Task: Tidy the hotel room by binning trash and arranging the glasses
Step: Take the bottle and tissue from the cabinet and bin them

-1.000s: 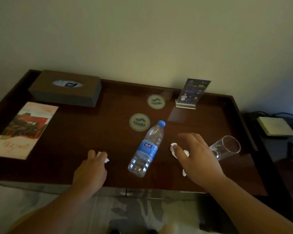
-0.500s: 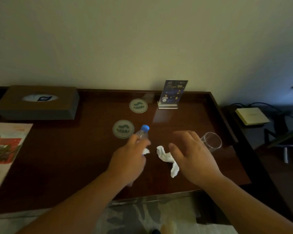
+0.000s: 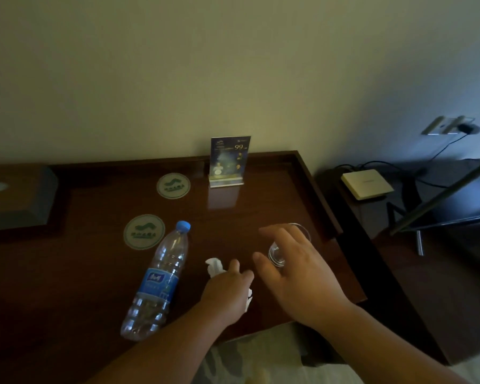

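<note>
On the dark wooden desk [image 3: 89, 275] a clear plastic bottle [image 3: 158, 281] with a blue cap and label lies on its side. My left hand [image 3: 226, 291] grips crumpled white tissue [image 3: 214, 266], which sticks out above and below the fist. My right hand [image 3: 291, 268] hovers with spread fingers over a clear glass [image 3: 281, 250] lying on its side near the desk's right rim; it does not hold the glass. Two round green coasters [image 3: 144, 231] [image 3: 173, 185] lie behind the bottle.
A tissue box [image 3: 17, 198] stands at the back left and an acrylic sign stand [image 3: 229, 162] at the back wall. Right of the desk a lower surface carries a pale flat box [image 3: 367, 184] with cables, and a dark frame [image 3: 441, 209].
The view has swung right. My left hand crossed from the bottle over to the large tissue and gathered it up. My right hand moved off the tissue toward the fallen glass.
</note>
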Tool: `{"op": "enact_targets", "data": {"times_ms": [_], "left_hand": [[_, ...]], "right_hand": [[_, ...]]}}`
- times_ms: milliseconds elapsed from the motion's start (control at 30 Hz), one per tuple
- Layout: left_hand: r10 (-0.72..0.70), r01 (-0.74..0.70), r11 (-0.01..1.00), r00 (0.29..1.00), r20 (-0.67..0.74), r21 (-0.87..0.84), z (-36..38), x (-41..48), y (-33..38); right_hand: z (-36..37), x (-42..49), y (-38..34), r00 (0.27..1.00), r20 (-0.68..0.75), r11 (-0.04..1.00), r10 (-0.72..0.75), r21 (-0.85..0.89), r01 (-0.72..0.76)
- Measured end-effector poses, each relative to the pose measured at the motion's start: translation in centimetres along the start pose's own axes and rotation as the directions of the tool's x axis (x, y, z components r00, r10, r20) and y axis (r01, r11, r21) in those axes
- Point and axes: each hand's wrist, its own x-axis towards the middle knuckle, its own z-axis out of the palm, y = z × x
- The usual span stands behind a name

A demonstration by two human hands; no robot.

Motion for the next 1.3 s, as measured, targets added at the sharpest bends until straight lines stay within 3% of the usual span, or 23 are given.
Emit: {"op": "enact_targets", "data": {"times_ms": [133, 300, 467, 567, 633, 800, 967, 1200, 1300], "left_hand": [[0.044, -0.053, 0.998, 0.982, -0.186, -0.041, -3.3, -0.1, -0.2], [-0.073, 0.043, 0.995, 0.916, -0.394, -0.085, -10.8, -3.2, -4.2], [-0.231, 0.214, 0.973, 0.872, -0.431, -0.088, -14.8, -8.1, -10.0], [-0.272, 0.264, 0.961, 0.861, -0.430, -0.080, -15.1, -10.9, -12.6], [-0.288, 0.278, 0.957, 0.859, -0.424, -0.086, -15.0, -12.4, -14.1], [-0.284, 0.271, 0.958, 0.861, -0.422, -0.091, -14.7, -14.0, -15.8], [-0.266, 0.248, 0.964, 0.875, -0.404, -0.097, -14.4, -14.0, -15.9], [-0.286, 0.269, 0.958, 0.876, -0.389, -0.099, -14.1, -14.6, -17.2], [-0.286, 0.269, 0.958, 0.865, -0.412, -0.101, -14.3, -15.2, -17.6]], "right_hand": [[0.7, 1.1, -0.5, 1.000, 0.016, 0.999, -0.004, 0.046, 0.004], [4.4, 2.6, -2.7, 0.994, 0.080, 0.988, 0.078, 0.123, -0.088], [11.5, 3.7, -6.2, 0.903, 0.335, 0.949, 0.268, 0.073, -0.308], [14.9, 4.3, -8.2, 0.831, 0.419, 0.899, 0.365, 0.075, -0.432], [16.4, 4.6, -9.4, 0.811, 0.420, 0.881, 0.406, 0.056, -0.470], [18.4, 5.3, -11.0, 0.838, 0.326, 0.895, 0.437, -0.060, -0.443], [19.6, 5.9, -11.0, 0.796, 0.338, 0.859, 0.502, -0.089, -0.504], [21.0, 7.0, -11.2, 0.728, 0.387, 0.752, 0.566, 0.122, -0.648], [20.5, 6.8, -11.0, 0.743, 0.386, 0.706, 0.547, 0.263, -0.657]]}}
